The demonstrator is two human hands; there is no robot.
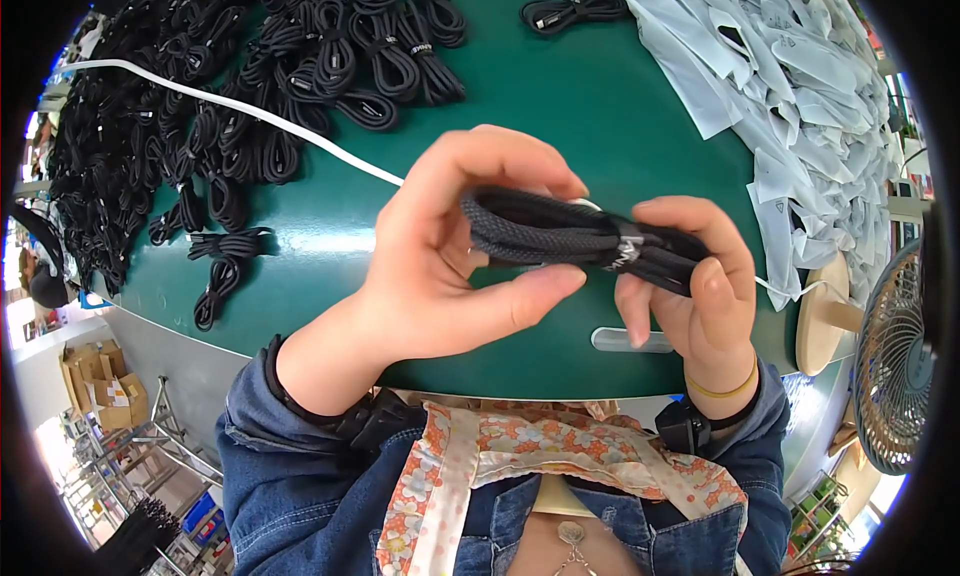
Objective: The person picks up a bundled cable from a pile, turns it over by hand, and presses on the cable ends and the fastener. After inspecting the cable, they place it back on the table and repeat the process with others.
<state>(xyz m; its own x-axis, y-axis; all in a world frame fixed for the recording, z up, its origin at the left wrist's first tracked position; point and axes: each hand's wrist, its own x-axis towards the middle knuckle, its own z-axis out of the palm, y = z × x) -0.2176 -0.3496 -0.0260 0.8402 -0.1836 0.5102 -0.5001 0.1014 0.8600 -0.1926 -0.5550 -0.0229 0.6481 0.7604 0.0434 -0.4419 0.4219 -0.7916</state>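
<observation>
A coiled black braided cable (540,238), bound round its middle by a strap with pale print, is held up above the green table. My left hand (440,246) curls round the looped end, thumb below and fingers above. At the other end of the bundle, my right hand (710,276) grips it between thumb and fingers. Both hands are closed on the same cable. Parts of its right end are hidden behind my right fingers.
A large heap of similar coiled cables (330,46) covers the table's far left. Pale plastic bags (790,86) pile up at the far right. A white cord (240,106) crosses the green table (540,96). A fan (905,361) and a round wooden piece (822,316) stand at right.
</observation>
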